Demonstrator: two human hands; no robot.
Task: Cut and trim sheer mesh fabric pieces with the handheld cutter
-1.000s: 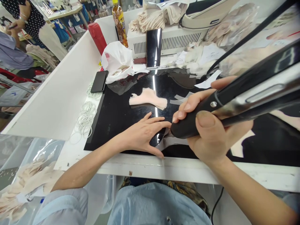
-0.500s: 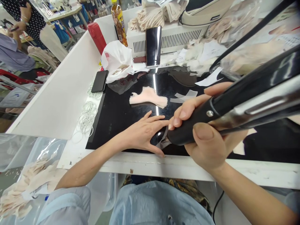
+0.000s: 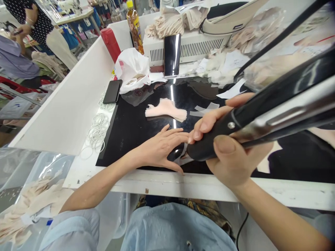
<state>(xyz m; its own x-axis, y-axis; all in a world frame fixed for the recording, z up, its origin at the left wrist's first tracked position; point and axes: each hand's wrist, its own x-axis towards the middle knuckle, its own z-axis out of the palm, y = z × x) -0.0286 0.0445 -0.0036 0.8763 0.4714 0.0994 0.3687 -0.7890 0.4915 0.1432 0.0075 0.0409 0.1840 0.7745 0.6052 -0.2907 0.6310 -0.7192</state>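
My right hand (image 3: 230, 153) is wrapped round a thick black-and-silver wand-like tool (image 3: 261, 115), whose exact kind I cannot make out. The tool's rounded black end is low over the black work surface (image 3: 125, 143), near its front edge. Flat beside that end lies my left hand (image 3: 162, 148), fingers spread and thumb apart. A thin translucent piece (image 3: 184, 157) shows between the left thumb and the tool; part of it is hidden. Beyond the hands lies a small stack of pale pink fabric pieces (image 3: 166, 109), with translucent strips (image 3: 205, 109) to its right.
White elastic rings (image 3: 96, 130) and a dark phone (image 3: 112, 91) line the left side. A white plastic bag (image 3: 133, 68), red flask (image 3: 110, 44), drink bottle (image 3: 135, 29) and upright phone (image 3: 172, 54) stand behind. A black cable (image 3: 272, 43) crosses the upper right. Fabric fills a clear bin (image 3: 49, 167).
The right hand and tool have shifted very slightly left. The left hand stays nearly in place, and the pink fabric stack has not moved on the surface.
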